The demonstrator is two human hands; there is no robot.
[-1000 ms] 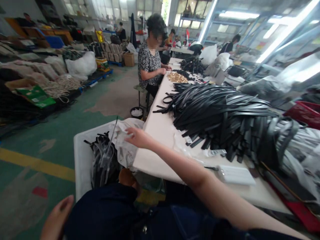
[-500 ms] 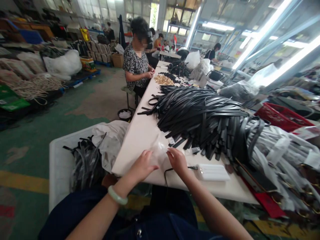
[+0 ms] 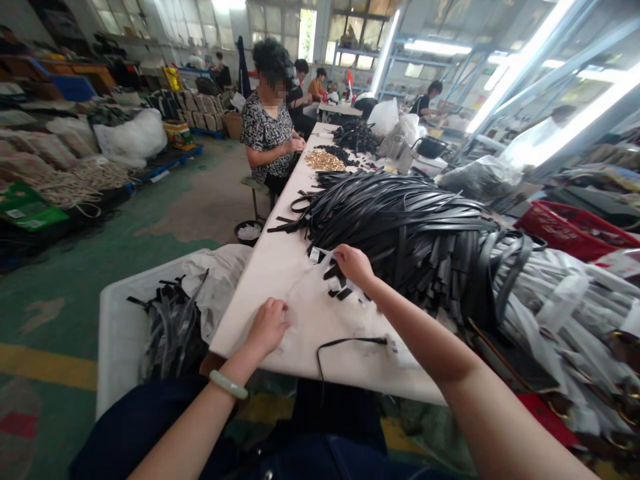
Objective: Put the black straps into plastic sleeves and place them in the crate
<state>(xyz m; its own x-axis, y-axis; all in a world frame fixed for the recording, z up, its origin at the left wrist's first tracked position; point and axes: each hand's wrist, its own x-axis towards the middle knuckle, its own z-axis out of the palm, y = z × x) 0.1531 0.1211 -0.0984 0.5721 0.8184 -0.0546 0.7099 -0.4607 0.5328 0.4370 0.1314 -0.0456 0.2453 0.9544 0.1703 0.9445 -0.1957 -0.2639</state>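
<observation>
A thin clear plastic bag [image 3: 303, 290] stretches over the white table between my hands; its outline is faint. My right hand [image 3: 356, 270] is closed in a pinch on its far edge, close to the front of a big heap of black straps [image 3: 400, 213]. Nearer to me, my left hand [image 3: 270, 327], with a pale bangle at the wrist, has its fingers curled at the bag's near side. Beneath my right forearm lies a white box [image 3: 400, 350], partly hidden, with a black cable [image 3: 350, 342] running from it to the table's front edge.
At my left stands a white bin [image 3: 120, 333] holding black straps and a pale cloth. Farther along the table [image 3: 265, 267] are small gold pieces [image 3: 324, 161], where a co-worker [image 3: 270, 127] sits. White-wrapped straps [image 3: 565, 293] and a red basket [image 3: 575, 227] are at right.
My right hand has moved forward to the strap heap, pulling the bag's edge out. My left hand has shifted slightly left and nearer to me, and the bag is spread wider.
</observation>
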